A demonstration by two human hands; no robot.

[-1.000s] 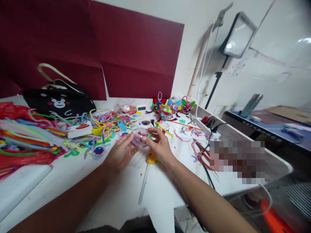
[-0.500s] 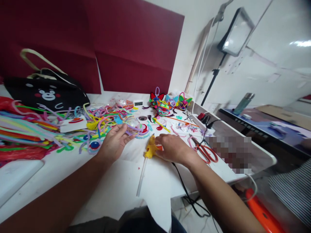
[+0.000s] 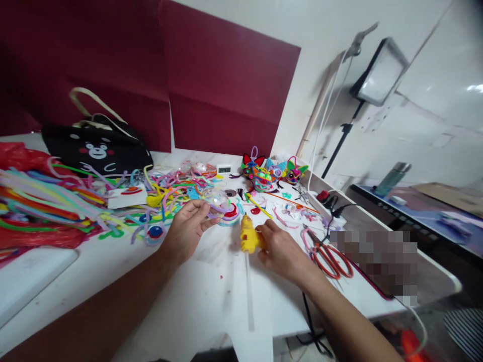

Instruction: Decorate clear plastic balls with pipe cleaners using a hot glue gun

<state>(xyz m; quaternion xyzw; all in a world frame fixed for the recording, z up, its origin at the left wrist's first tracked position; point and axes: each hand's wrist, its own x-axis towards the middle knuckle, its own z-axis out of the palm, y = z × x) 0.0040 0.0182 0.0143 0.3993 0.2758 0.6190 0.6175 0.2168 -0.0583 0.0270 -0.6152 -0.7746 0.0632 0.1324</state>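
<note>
Glue gun, yellow, sits low on the white table, gripped by the right hand. Left hand pinches a clear ball beside pipe cleaners.

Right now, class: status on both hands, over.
Left hand holds clear ball. Right hand grips yellow glue gun. Red scissors beside right hand.

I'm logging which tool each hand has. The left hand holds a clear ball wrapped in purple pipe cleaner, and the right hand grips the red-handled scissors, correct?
Not quite. The head view shows the right hand gripping the yellow glue gun; the red-handled scissors lie untouched on the table beside it. The left hand does hold the clear ball.
</note>
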